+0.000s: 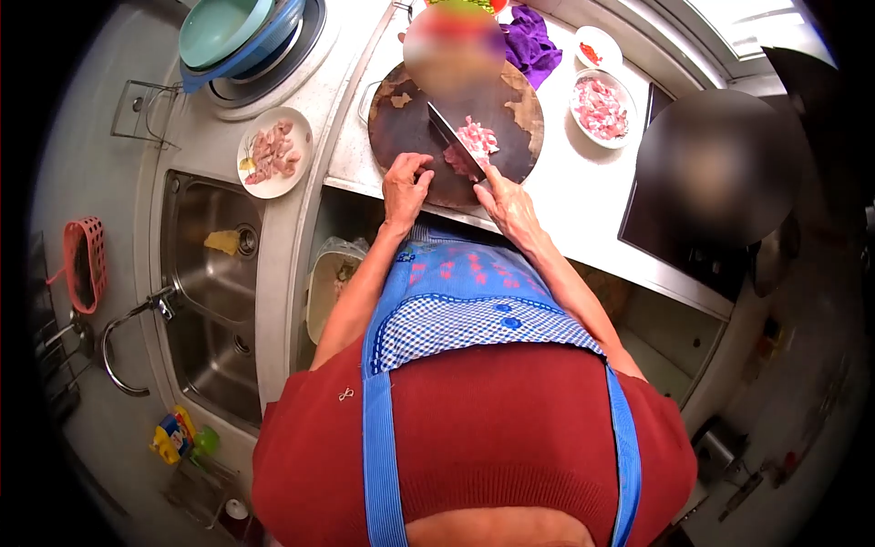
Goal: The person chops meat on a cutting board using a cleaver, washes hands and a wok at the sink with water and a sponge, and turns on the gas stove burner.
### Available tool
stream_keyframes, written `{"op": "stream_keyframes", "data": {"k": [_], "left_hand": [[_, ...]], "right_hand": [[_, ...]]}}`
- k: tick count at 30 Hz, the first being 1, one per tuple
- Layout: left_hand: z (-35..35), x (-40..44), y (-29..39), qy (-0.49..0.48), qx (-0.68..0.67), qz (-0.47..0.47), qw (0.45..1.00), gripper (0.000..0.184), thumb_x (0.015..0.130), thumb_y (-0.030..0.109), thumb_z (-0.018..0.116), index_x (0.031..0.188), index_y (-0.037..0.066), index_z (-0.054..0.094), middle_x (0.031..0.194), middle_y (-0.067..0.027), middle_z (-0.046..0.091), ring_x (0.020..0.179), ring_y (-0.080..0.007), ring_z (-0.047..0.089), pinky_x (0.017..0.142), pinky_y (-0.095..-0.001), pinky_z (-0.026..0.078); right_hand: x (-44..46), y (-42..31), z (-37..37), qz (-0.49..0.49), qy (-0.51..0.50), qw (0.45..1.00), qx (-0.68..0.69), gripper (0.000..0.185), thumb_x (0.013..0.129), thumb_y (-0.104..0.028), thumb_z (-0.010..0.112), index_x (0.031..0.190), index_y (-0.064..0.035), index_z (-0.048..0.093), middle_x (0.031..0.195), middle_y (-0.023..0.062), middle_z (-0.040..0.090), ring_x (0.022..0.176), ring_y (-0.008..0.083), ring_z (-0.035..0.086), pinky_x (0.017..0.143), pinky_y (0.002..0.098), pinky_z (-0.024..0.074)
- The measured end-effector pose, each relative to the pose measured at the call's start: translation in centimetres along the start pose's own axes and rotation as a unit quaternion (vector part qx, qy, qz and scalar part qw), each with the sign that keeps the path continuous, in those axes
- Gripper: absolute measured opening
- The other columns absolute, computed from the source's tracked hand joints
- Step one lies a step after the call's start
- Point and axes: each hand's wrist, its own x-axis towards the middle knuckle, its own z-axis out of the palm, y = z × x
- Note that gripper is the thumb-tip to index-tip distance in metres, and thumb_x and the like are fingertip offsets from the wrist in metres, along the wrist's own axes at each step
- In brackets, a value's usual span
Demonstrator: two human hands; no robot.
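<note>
My right hand grips the handle of a kitchen knife. Its dark blade lies slantwise over the round, worn wooden chopping board, tip pointing away from me. Against the blade's right side sits a small heap of chopped pink meat, and some of it shows on the left as well. My left hand rests at the board's near left edge, to the left of the knife. Its fingers are curled, and whether anything is between them cannot be made out.
On the right stand a bowl of cut meat and a small dish with red pieces. A plate of meat pieces is at the left, beside the steel sink. A purple cloth lies behind the board, with stacked basins far left.
</note>
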Motion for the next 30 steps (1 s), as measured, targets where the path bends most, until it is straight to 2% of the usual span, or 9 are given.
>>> {"op": "stream_keyframes", "data": {"k": [4, 8, 12, 16, 18, 20, 22, 27, 30], "left_hand": [[-0.9, -0.9, 0.3, -0.002, 0.005, -0.034, 0.999, 0.022, 0.076, 0.003, 0.066, 0.098, 0.002, 0.066, 0.094, -0.0065, 0.061, 0.072, -0.0151, 0.061, 0.064, -0.026, 0.05], [-1.1, -0.6, 0.3, 0.01, -0.012, -0.039, 0.999, 0.022, 0.076, 0.003, 0.066, 0.098, 0.002, 0.066, 0.094, -0.0061, 0.062, 0.073, -0.0145, 0.061, 0.064, -0.0255, 0.05], [-1.3, -1.0, 0.5, 0.003, -0.029, -0.058, 0.998, 0.022, 0.077, 0.003, 0.067, 0.098, 0.002, 0.066, 0.094, -0.0058, 0.061, 0.074, -0.0145, 0.061, 0.065, -0.0252, 0.05], [-0.9, -1.1, 0.6, 0.004, -0.038, -0.061, 0.997, 0.023, 0.077, 0.003, 0.067, 0.1, 0.002, 0.066, 0.095, -0.0053, 0.061, 0.075, -0.0132, 0.061, 0.065, -0.0241, 0.05], [-0.7, -1.2, 0.6, 0.003, -0.047, -0.073, 0.996, 0.024, 0.077, 0.003, 0.066, 0.101, 0.002, 0.065, 0.096, -0.0052, 0.06, 0.075, -0.013, 0.061, 0.065, -0.0239, 0.05], [-0.8, -1.1, 1.1, 0.004, -0.038, -0.075, 0.996, 0.024, 0.077, 0.003, 0.066, 0.101, 0.002, 0.065, 0.096, -0.0049, 0.06, 0.076, -0.0126, 0.061, 0.065, -0.0237, 0.05], [-0.7, -1.1, 1.3, 0.011, -0.043, -0.076, 0.996, 0.024, 0.078, 0.002, 0.066, 0.102, 0.002, 0.065, 0.097, -0.0049, 0.06, 0.077, -0.0123, 0.061, 0.065, -0.0237, 0.05], [-0.9, -1.7, 2.2, 0.027, -0.07, -0.088, 0.993, 0.024, 0.078, 0.002, 0.065, 0.102, 0.001, 0.064, 0.098, -0.0048, 0.059, 0.078, -0.012, 0.06, 0.067, -0.0238, 0.05], [-1.5, -2.3, 3.2, 0.057, -0.062, -0.107, 0.991, 0.024, 0.078, 0.002, 0.065, 0.102, 0.001, 0.065, 0.097, -0.0048, 0.06, 0.079, -0.0118, 0.061, 0.069, -0.0235, 0.05]], "right_hand": [[-0.9, -1.8, 0.1, -0.088, 0.103, 0.99, 0.032, 0.038, 0.085, -0.016, 0.058, 0.12, -0.0064, 0.044, 0.085, 0.023, 0.06, 0.078, 0.0427, 0.058, 0.064, 0.0469, 0.0467], [0.1, 0.1, 0.1, 0.01, -0.03, 0.999, -0.026, 0.033, 0.086, -0.018, 0.059, 0.114, -0.0063, 0.046, 0.086, 0.0218, 0.061, 0.08, 0.0406, 0.06, 0.064, 0.0463, 0.0472], [0.5, -1.6, -2.4, -0.081, 0.107, 0.99, 0.051, 0.031, 0.088, -0.02, 0.056, 0.115, -0.0067, 0.049, 0.084, 0.0216, 0.061, 0.078, 0.039, 0.061, 0.067, 0.0415, 0.0482], [2.3, 2.6, -3.0, 0.042, -0.001, 0.999, 0.012, 0.027, 0.09, -0.027, 0.054, 0.108, -0.0072, 0.047, 0.068, 0.0194, 0.056, 0.064, 0.0368, 0.059, 0.059, 0.0424, 0.0443], [3.1, 2.1, -4.7, 0.051, -0.023, 0.998, 0.017, 0.025, 0.087, -0.025, 0.053, 0.102, -0.0065, 0.045, 0.072, 0.0241, 0.058, 0.072, 0.0448, 0.059, 0.061, 0.0499, 0.0444], [3.4, 0.3, -6.0, 0.046, -0.032, 0.998, 0.018, 0.025, 0.088, -0.025, 0.052, 0.105, -0.0072, 0.046, 0.073, 0.0239, 0.058, 0.074, 0.0441, 0.059, 0.061, 0.0484, 0.0447], [3.8, 1.8, -5.0, -0.031, 0.007, 0.996, 0.078, 0.025, 0.088, -0.024, 0.052, 0.106, -0.0077, 0.047, 0.076, 0.024, 0.059, 0.076, 0.0435, 0.059, 0.062, 0.0472, 0.0449], [6.7, 3.0, -6.7, -0.115, -0.083, 0.989, -0.052, 0.024, 0.086, -0.027, 0.055, 0.094, -0.006, 0.048, 0.071, 0.0232, 0.058, 0.069, 0.043, 0.058, 0.06, 0.0476, 0.0436], [7.1, 1.3, -7.0, -0.18, -0.047, 0.98, 0.065, 0.025, 0.083, -0.024, 0.062, 0.097, -0.0069, 0.049, 0.075, 0.0218, 0.059, 0.071, 0.0411, 0.059, 0.059, 0.0457, 0.0443]]}}
